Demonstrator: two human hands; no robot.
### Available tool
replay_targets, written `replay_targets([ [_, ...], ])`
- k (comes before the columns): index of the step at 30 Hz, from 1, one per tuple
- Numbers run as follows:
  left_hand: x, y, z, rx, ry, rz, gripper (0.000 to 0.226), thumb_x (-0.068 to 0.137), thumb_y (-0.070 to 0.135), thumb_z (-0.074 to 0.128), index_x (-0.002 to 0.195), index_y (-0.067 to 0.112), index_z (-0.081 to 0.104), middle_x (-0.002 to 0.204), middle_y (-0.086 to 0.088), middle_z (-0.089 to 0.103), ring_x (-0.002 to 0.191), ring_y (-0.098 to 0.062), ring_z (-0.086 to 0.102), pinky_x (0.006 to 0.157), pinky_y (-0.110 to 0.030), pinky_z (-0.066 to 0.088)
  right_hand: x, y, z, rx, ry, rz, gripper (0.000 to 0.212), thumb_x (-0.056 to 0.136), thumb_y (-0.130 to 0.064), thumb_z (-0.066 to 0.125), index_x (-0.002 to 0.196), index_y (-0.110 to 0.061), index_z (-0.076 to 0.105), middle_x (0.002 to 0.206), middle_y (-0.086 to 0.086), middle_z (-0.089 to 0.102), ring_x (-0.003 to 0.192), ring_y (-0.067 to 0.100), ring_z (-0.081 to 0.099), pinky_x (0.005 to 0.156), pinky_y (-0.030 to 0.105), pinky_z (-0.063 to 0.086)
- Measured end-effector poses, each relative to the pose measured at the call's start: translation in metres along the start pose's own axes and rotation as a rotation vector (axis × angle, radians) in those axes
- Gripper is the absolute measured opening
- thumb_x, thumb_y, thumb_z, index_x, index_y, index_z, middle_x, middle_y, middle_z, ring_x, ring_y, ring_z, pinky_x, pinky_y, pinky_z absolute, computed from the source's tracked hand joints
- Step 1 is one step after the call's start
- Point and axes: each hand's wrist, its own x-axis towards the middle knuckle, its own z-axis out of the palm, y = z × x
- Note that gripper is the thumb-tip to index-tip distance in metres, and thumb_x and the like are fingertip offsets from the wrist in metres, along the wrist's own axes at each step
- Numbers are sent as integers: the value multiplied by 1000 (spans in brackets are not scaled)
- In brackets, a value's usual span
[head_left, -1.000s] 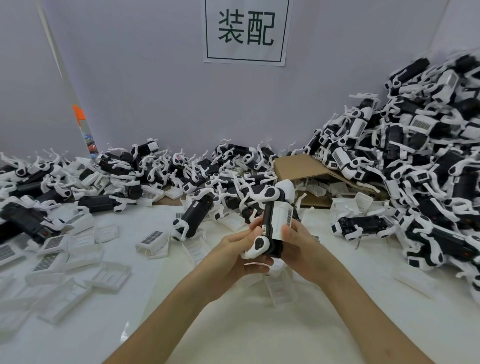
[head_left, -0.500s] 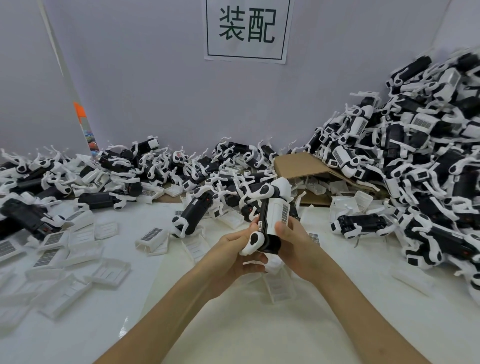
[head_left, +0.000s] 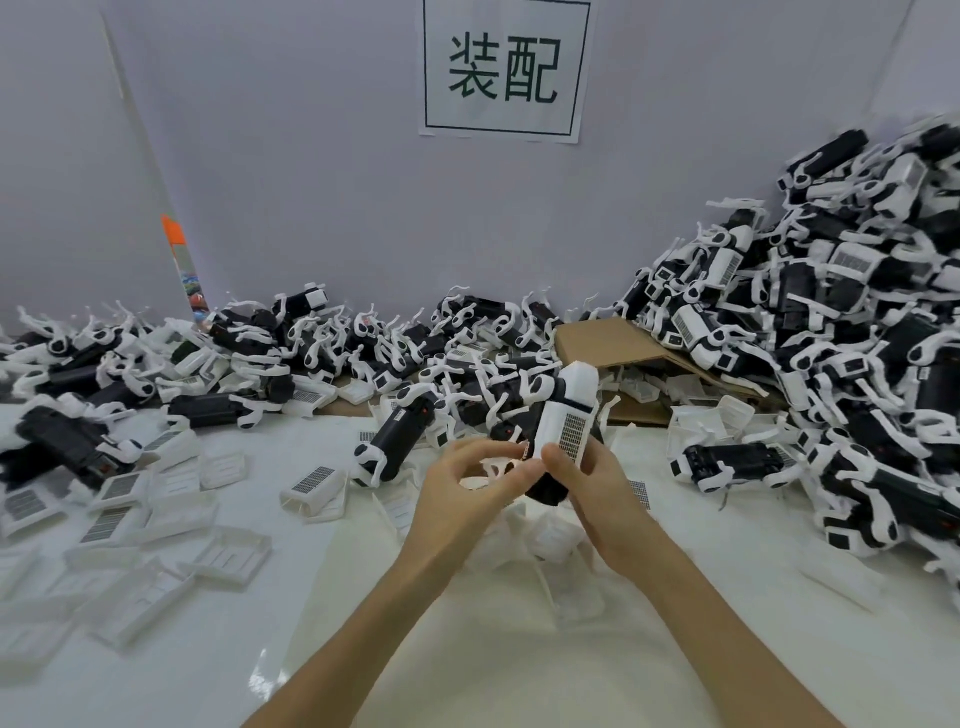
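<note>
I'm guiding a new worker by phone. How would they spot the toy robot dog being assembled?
Find the wall sign with two large characters, then drop straight down to the white table. There the left hand and right hand hold one toy robot dog. Unlike the heaped toys, it is lifted, stood on end, its white barcoded cover facing you.

The right hand (head_left: 597, 483) is rolling the black-and-white unit (head_left: 563, 431) about its length, turning its white barcoded cover towards the camera and leaning its top further right. The left hand (head_left: 457, 491) is sliding off the unit's body, its fingers (head_left: 478, 448) loosening and now pinching only the white leg (head_left: 498, 467) at the lower end.
</note>
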Motion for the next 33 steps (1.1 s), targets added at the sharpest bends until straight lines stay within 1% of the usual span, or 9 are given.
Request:
replay_targets([
  [3,-1,-4,1,58,-28,26,60,63,73,66,104,30,76,102,17,74,99,3,64,88,-17,47,-2,3,6,-101,-32,-21,43,75,-52,62,111,-27,63,101,-13,76,99,4,71,79,14,53],
  [5,1,-5,0,104,-32,2,61,64,75,65,105,32,75,99,15,75,99,0,66,95,-31,51,-2,3,8,-147,-51,-22,37,80,-52,56,110,-31,61,100,-14,76,97,-3,69,78,10,50],
  [8,2,-7,-5,222,-27,-11,57,64,80,59,99,38,74,91,18,74,93,3,66,96,-33,51,-3,3,7,-184,-96,15,36,84,-55,48,113,-36,58,107,-17,72,96,-12,65,75,3,46],
  [12,-1,-8,-1,566,18,130,51,71,81,48,93,39,67,82,23,69,90,11,61,115,-30,13,-6,6,7,-134,-162,80,41,93,-54,40,127,-37,54,107,-30,70,102,-17,60,78,0,44],
  [14,0,-9,-1,459,15,126,36,85,63,59,100,33,71,87,20,72,89,5,65,110,-30,31,-6,6,7,-120,-188,81,33,100,-44,39,130,-37,52,115,-26,69,111,-11,60,86,5,45],
  [16,1,-7,-3,238,1,85,20,94,38,67,107,24,75,90,12,75,85,-3,69,84,-26,53,-6,3,7,-143,-199,40,32,98,-40,45,130,-38,52,121,-24,67,116,-8,58,90,6,45],
  [18,1,-4,-4,106,0,60,19,94,29,68,110,22,75,93,9,76,86,-5,71,71,-16,52,-4,2,8,-175,-163,-15,36,92,-42,52,127,-35,55,121,-19,69,116,-2,61,90,10,46],
  [22,-1,-3,-3,-96,17,-1,15,94,27,67,105,33,76,99,13,77,94,0,71,76,-8,50,1,4,5,-287,-122,-83,28,96,-36,54,122,-29,63,118,-11,70,115,7,62,96,25,51],
  [33,1,-8,-5,-181,-34,-18,22,97,14,62,116,16,74,99,8,78,89,-5,73,71,-10,53,-4,6,3,-438,-65,-165,27,95,-26,66,122,-21,65,111,-10,72,103,0,65,89,17,50],
])
